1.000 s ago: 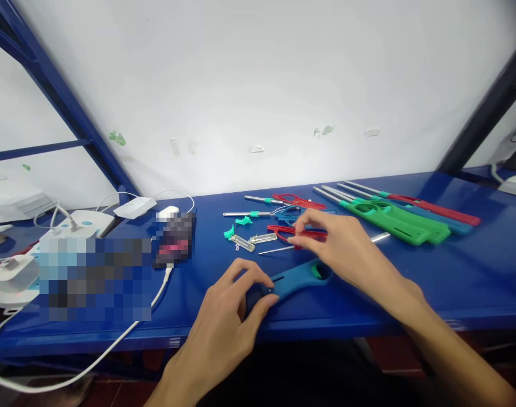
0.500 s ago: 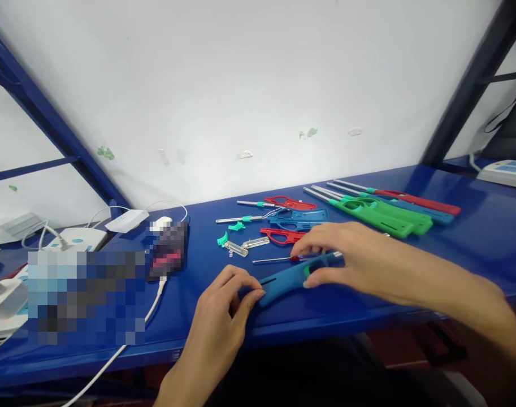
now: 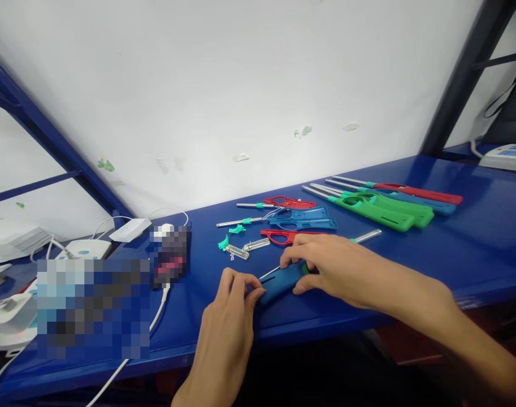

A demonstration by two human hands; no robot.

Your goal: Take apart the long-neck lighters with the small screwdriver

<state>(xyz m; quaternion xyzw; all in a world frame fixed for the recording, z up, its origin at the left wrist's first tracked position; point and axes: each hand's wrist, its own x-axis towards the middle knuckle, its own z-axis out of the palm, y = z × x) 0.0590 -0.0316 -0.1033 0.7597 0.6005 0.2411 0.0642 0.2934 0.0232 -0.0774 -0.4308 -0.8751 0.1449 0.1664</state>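
A blue stick lighter [image 3: 278, 284] lies at a slant near the table's front edge. Its handle end is pinched between the thumb and fingers of my left hand [image 3: 232, 305]. My right hand [image 3: 325, 260] is closed around the part near its green trigger, thumb on the near side. Beyond that hand, the lighter's metal nozzle [image 3: 370, 235] sticks out. A thin metal shaft [image 3: 269, 273], like a screwdriver's, runs along the handle's far side to under my right fingertips; whether they hold it is hidden.
Behind are opened red [image 3: 289, 202] and blue lighter shells [image 3: 302, 217], a red half shell [image 3: 278, 236], clear fuel tanks [image 3: 237, 251] and green triggers [image 3: 223, 243]. Several whole lighters [image 3: 376, 212] lie at right. A phone [image 3: 170, 257], cable and power strip [image 3: 86, 249] occupy the left.
My right hand has shifted left along the lighter, uncovering its nozzle. The thin metal shaft now lies closer against the handle. My left hand keeps its pinch.
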